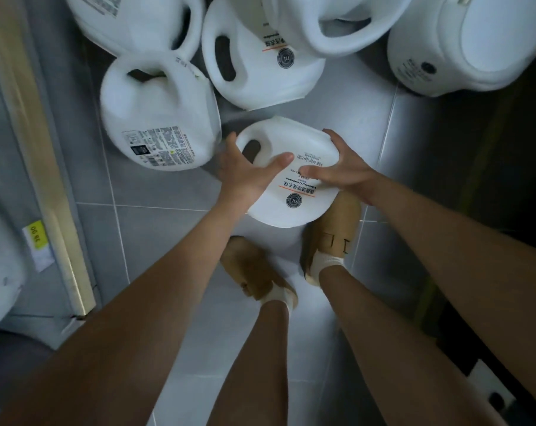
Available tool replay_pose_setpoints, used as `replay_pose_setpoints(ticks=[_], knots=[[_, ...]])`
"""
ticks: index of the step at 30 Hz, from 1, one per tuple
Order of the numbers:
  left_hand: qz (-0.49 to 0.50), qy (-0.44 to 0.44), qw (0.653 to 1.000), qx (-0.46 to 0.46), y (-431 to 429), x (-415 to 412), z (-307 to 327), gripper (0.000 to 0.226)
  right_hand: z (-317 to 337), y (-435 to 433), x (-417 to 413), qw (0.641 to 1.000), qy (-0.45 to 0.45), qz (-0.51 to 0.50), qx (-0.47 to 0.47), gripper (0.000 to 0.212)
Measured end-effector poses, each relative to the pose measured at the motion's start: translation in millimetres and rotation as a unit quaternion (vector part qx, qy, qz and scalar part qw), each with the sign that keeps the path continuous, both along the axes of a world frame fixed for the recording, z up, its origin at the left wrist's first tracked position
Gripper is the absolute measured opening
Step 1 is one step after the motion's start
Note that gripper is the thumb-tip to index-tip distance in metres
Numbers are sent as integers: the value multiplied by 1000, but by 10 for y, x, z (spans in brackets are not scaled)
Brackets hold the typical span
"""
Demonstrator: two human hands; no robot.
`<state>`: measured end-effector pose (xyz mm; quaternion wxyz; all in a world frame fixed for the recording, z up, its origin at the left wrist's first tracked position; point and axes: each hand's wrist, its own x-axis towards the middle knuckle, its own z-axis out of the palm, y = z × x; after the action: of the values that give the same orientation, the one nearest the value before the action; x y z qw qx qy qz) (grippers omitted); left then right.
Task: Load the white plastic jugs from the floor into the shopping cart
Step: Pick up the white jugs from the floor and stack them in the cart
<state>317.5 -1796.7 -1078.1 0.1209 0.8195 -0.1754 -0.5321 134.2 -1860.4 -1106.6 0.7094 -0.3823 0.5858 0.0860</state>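
A white plastic jug [291, 142] with a handle hole and a printed label lies between my two hands, above my feet. My left hand [245, 173] grips its left side, thumb across the front face. My right hand [340, 170] grips its right side, fingers curled over the edge and thumb on the label. Several more white jugs lie on the grey tiled floor beyond it: one at the left [156, 118], one in the middle [260, 72], one at the top [322, 20], one at the top left [131, 16] and one at the right [463, 41]. The shopping cart is not in view.
A shelf edge [45, 167] with a yellow price tag [36, 235] runs down the left side. My feet in tan shoes [251, 272] stand on the tiles below the held jug. A dark area fills the right side.
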Motion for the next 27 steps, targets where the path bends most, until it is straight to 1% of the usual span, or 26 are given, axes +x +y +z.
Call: replay_pose_setpoints(ticks=[3,5,6,10,13,16,17,20,21,27], knots=[[22,12,1000,-6,92,33,420,121,435,1,37,1000,-12,17,-6,110],[31,11,999,-8,122,89,757,119,787,18,89,999,-15,31,-13,110],[36,10,999,-12,138,126,944,117,978,30,124,999,-20,38,-16,108],[37,4,999,-27,215,295,1775,110,1857,56,283,997,-41,43,-43,83],[48,-3,998,-43,327,425,2477,111,2576,65,440,993,-46,76,-74,79],[64,-17,996,-65,450,549,3196,111,3285,94,603,989,-46,98,-95,81],[71,-22,995,-72,494,592,3431,111,3507,116,659,989,-47,103,-97,85],[91,-45,990,-98,623,697,4119,111,4154,200,823,988,-48,111,-92,114],[98,-49,988,-104,667,728,4324,111,4345,224,862,988,-58,114,-90,120],[146,-85,974,-150,1033,870,5271,112,5343,349,1091,979,-92,166,-80,130]])
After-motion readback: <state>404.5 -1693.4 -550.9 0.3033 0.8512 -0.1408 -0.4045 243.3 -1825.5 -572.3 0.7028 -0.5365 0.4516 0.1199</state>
